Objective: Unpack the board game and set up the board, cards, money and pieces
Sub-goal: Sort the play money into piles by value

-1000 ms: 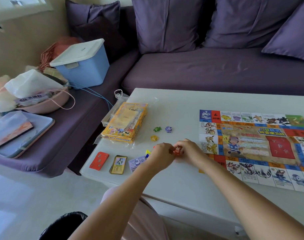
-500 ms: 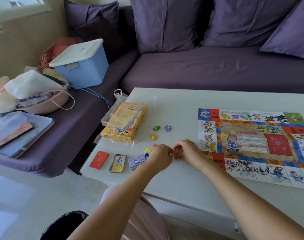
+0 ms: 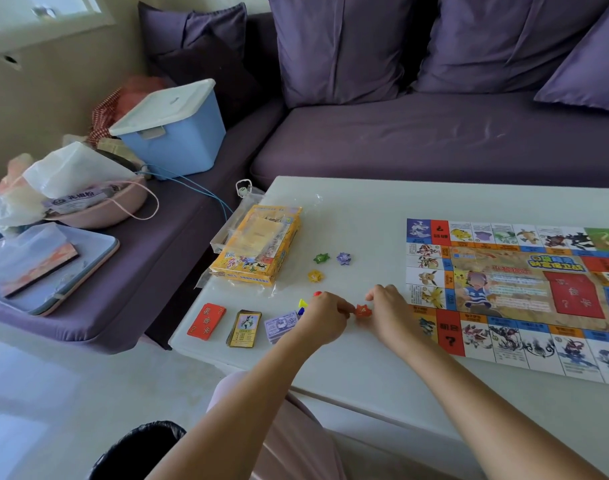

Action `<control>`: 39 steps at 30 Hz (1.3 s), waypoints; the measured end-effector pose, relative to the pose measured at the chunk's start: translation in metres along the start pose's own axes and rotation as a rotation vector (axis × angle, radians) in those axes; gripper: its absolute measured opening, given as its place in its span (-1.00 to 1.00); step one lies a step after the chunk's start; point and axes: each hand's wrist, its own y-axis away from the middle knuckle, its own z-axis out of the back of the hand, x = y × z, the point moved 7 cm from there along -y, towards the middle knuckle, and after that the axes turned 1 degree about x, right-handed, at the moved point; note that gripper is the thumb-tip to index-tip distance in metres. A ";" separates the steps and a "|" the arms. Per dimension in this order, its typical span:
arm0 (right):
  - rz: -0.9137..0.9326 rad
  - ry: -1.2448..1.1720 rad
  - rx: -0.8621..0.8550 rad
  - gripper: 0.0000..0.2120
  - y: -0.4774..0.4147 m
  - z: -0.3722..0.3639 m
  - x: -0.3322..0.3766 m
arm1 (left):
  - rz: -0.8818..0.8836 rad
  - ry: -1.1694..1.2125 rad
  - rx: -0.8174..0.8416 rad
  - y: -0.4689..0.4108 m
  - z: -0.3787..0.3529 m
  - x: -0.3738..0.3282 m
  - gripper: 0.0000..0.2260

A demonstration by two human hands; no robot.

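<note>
Three loose stars (image 3: 321, 258), one red star (image 3: 361, 310) (between left hand (image 3: 325, 315), right hand (image 3: 387, 310))

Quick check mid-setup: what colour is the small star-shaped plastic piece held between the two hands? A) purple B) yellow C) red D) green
C: the left hand and the right hand both pinch the small red star-shaped plastic piece between their fingertips.
</note>
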 end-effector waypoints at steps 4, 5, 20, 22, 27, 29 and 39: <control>-0.033 -0.035 -0.062 -0.80 -0.002 -0.006 0.006 | -0.019 -0.020 0.047 0.001 -0.002 -0.003 -0.57; -0.043 -0.056 -0.073 -0.83 -0.003 -0.009 0.007 | -0.021 -0.035 0.048 0.001 -0.002 -0.004 -0.56; 0.065 -0.144 -0.077 -0.75 -0.003 -0.011 0.000 | -0.025 -0.117 0.000 0.001 0.011 0.007 -0.70; 0.062 -0.138 -0.087 -0.70 -0.002 -0.009 -0.005 | -0.057 -0.165 -0.021 0.001 0.013 0.005 -0.69; 0.165 -0.104 -0.078 -0.77 -0.004 -0.005 0.002 | -0.116 -0.266 -0.077 0.002 0.014 0.000 -0.68; 0.157 -0.094 -0.075 -0.79 -0.011 -0.001 0.003 | -0.111 -0.281 -0.080 0.001 0.013 0.001 -0.68; -0.061 0.047 0.190 -0.90 -0.038 -0.002 0.015 | -0.108 -0.264 -0.052 0.007 0.011 0.006 -0.65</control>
